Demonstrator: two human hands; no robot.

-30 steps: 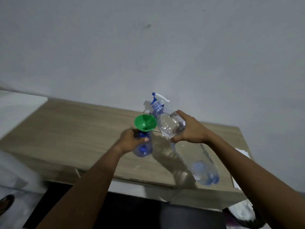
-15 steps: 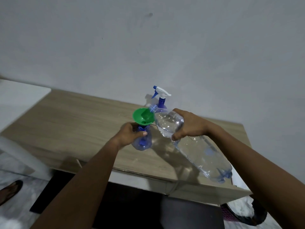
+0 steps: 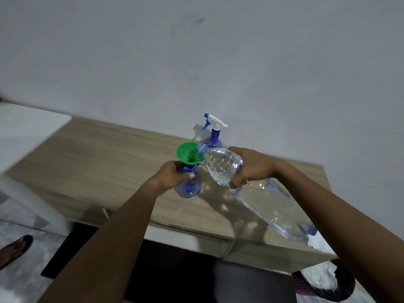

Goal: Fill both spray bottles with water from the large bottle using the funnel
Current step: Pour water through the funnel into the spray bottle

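Note:
A green funnel (image 3: 189, 153) sits in the neck of an open blue spray bottle (image 3: 189, 186) standing on the wooden table (image 3: 105, 158). My left hand (image 3: 172, 176) grips that bottle's upper body. My right hand (image 3: 249, 166) grips the large clear water bottle (image 3: 269, 200) near its shoulder; it is tilted, base raised toward me, mouth resting over the funnel's right rim. A second blue spray bottle (image 3: 213, 136) with its white trigger head stands behind, near the wall.
The table's front edge runs close below my arms. A white surface (image 3: 26, 127) adjoins the table on the left. A basket with white contents (image 3: 325, 285) sits on the floor at lower right. A sandalled foot (image 3: 13, 250) shows at lower left.
The large bottle has tipped further, its base rising toward me and its mouth moving left onto the funnel's rim. My left hand keeps hold of the spray bottle.

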